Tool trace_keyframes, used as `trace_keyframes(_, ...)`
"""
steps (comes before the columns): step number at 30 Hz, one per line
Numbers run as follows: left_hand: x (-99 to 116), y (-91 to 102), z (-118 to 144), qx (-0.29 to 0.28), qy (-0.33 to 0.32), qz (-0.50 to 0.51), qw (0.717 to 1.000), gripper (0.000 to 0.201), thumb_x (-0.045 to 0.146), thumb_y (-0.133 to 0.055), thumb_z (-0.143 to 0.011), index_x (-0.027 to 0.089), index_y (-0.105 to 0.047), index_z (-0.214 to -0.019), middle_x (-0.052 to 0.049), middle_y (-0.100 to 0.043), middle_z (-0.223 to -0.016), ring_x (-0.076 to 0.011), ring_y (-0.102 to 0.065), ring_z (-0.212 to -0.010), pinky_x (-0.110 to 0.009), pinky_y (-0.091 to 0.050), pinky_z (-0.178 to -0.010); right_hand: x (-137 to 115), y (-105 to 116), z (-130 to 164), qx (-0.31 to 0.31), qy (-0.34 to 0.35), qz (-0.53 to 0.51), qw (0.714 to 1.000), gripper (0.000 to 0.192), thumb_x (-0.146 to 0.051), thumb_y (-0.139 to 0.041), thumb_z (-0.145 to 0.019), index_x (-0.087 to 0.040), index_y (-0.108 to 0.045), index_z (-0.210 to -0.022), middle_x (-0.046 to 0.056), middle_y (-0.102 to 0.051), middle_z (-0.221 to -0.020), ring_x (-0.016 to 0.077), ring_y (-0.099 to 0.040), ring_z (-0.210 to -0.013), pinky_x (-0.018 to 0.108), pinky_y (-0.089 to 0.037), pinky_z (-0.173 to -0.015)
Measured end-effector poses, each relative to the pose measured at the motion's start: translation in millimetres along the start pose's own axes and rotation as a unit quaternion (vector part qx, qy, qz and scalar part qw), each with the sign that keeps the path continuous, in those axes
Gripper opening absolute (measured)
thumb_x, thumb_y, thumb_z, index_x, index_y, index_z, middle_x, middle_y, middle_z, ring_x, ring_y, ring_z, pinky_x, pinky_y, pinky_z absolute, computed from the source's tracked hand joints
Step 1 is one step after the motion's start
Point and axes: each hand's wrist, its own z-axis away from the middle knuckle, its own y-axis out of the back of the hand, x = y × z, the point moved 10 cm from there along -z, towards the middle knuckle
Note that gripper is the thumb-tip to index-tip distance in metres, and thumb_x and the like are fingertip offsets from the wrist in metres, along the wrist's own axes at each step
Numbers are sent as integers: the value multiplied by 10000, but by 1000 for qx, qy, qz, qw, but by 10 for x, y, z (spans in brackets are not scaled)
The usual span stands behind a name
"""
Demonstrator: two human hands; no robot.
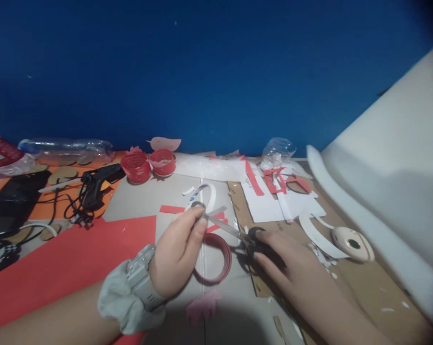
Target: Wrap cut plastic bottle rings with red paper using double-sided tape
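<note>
My left hand [178, 254], with a grey watch and scrunchie at its wrist, pinches a white roll of tape [212, 195] with blue print inside its ring. From the roll, a short pale strip [219, 211] sticks out to the right. My right hand [295, 268] grips black-handled scissors [230, 231], their blades pointing left to my left fingertips. Whether the blades touch the strip is hard to make out. Below them on the table lies a red ring [228, 261] of coiled strips. Red paper strips [171, 209] lie behind my left hand.
Red paper [76, 258] covers the left front, with a black glue gun [97, 184] behind it. Two red cups [135, 167] and a plastic bottle [68, 148] stand or lie by the blue wall. At right are cardboard [360, 297], white paper [259, 206] and a cream rounded device [353, 244].
</note>
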Motion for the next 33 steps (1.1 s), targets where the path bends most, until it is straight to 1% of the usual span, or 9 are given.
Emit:
trace_keyframes(8, 3, 6, 7, 3, 0, -4, 1000, 328, 359, -378, -961, 163, -546, -1164, -128, -632, -1174, -276, -541, -1148, -468, -412, -969, 9, -5, 7, -1, -2, 11, 1000, 210, -284, -458, -914, -222, -583, -1072, 88, -705, -1029, 258, -673, -906, 366, -550, -712)
trace_keyframes(19, -23, -3, 3, 4, 12, -1, 1000, 323, 367, -376, -961, 178, -543, -1164, -125, -626, -1190, -278, -539, -1159, -478, -416, -970, 13, -26, 1, -16, -12, 8, 1000, 204, -273, -456, -909, -228, -586, -1060, 77, -706, -1009, 252, -671, -892, 363, -547, -712)
trace_keyframes(28, -22, 4, -1, 3, 12, -5, 1000, 330, 367, -370, -961, 172, -549, -1157, -128, -625, -1191, -283, -538, -1162, -483, -412, -972, 38, -64, -8, -29, -26, 6, 999, 213, -274, -454, -908, -233, -586, -1071, 79, -701, -1040, 261, -667, -928, 380, -548, -730)
trace_keyframes(33, -20, 13, 1, 8, 9, -7, 1000, 323, 365, -370, -963, 179, -539, -1166, -117, -635, -1169, -272, -557, -1133, -468, -418, -965, 20, -50, -7, -31, -29, -2, 999, 209, -269, -447, -909, -241, -591, -1058, 70, -702, -1015, 251, -667, -909, 374, -545, -728)
